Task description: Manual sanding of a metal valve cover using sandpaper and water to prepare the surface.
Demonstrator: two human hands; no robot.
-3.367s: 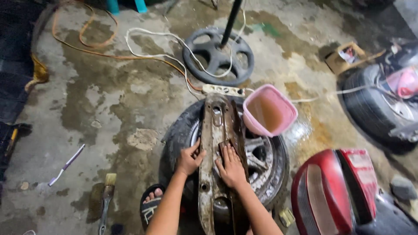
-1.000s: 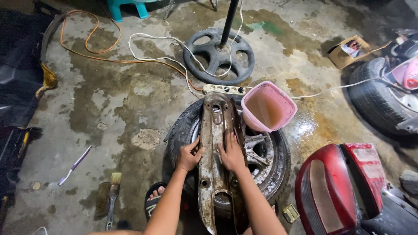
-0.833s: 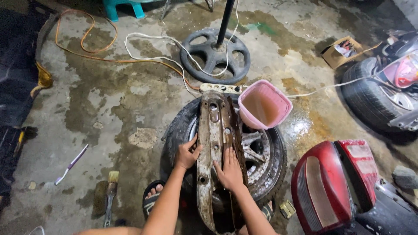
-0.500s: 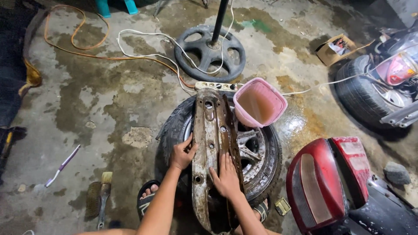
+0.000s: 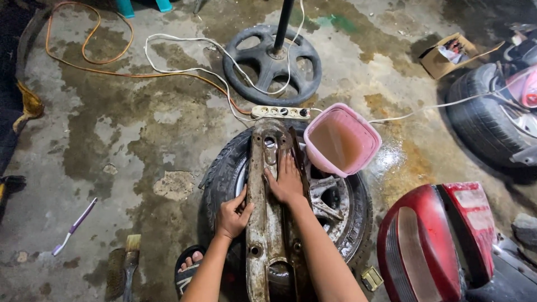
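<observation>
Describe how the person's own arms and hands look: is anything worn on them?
Both forearms are bare, with no sleeves in view. The left hand and the right hand wear no gloves, and no rings, watch or bracelet show. The fingers look a little grimy.
</observation>
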